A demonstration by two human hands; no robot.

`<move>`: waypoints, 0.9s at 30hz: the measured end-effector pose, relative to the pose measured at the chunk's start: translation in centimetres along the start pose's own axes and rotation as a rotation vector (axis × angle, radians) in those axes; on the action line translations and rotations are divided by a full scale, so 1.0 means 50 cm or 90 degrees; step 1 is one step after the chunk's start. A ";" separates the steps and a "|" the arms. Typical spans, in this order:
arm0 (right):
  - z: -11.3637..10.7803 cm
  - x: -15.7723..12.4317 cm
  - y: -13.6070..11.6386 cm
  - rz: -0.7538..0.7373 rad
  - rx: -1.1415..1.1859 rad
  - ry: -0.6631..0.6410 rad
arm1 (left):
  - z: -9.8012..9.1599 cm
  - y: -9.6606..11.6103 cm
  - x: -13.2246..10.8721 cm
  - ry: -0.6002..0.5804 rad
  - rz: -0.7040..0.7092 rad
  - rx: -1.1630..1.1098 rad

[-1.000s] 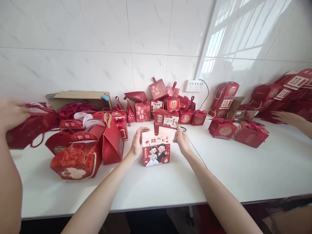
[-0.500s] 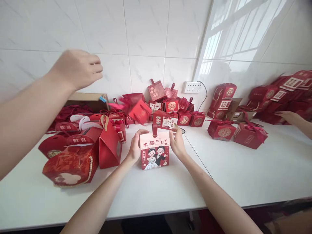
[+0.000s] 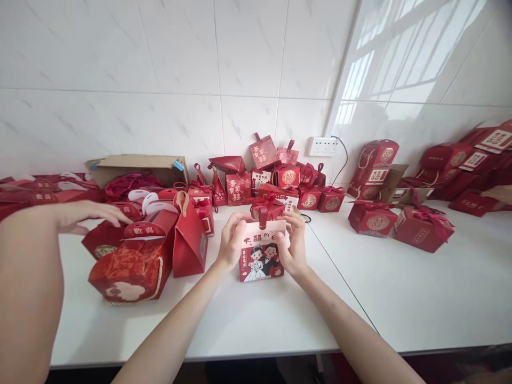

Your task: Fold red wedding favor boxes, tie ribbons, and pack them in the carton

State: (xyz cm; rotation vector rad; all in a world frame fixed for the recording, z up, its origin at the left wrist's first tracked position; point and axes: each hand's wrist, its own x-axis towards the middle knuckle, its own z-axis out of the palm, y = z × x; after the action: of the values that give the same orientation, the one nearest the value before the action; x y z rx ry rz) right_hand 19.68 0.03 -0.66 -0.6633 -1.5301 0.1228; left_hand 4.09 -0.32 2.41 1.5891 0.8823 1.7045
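A wedding favor box (image 3: 262,262) with a cartoon bride and groom, a pale top panel and a red strap stands upright on the white table. My left hand (image 3: 232,240) holds its left side, thumb at the front. Gripping the right side, my right hand (image 3: 295,242) has its thumb on the front panel and fingers around the edge. Right behind it sits a small red box with a ribbon (image 3: 269,206), partly hidden. The back of the favor box is out of sight.
Red gift boxes (image 3: 239,189) are heaped by the wall near a power strip (image 3: 322,146). At left, a co-worker's hand (image 3: 90,213) hovers over handled boxes (image 3: 128,269); a carton (image 3: 138,161) stands behind. Ribboned boxes (image 3: 422,229) and another person's hand (image 3: 498,197) are at right.
The co-worker's left-side hand has come down to the boxes. A blurred red box in mid-air is no longer there. A ribboned box now shows behind mine. My right thumb has shifted onto the front panel.
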 end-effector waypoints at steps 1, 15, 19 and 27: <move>0.001 0.003 -0.007 -0.006 -0.019 0.000 | 0.001 0.003 0.000 -0.004 0.011 0.007; 0.018 0.010 -0.043 0.082 -0.028 0.016 | 0.014 0.013 -0.012 -0.024 0.032 0.070; 0.018 0.013 -0.041 0.108 -0.033 0.016 | 0.014 0.010 -0.011 -0.038 0.000 0.071; 0.018 0.014 -0.043 0.143 -0.005 0.003 | 0.016 0.017 -0.008 -0.021 -0.032 0.055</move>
State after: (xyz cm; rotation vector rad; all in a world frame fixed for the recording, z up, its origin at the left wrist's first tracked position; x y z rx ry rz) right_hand 18.20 -1.10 0.87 -0.8402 -1.4493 0.2842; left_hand 4.90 -1.08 2.91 1.6325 0.9826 1.6195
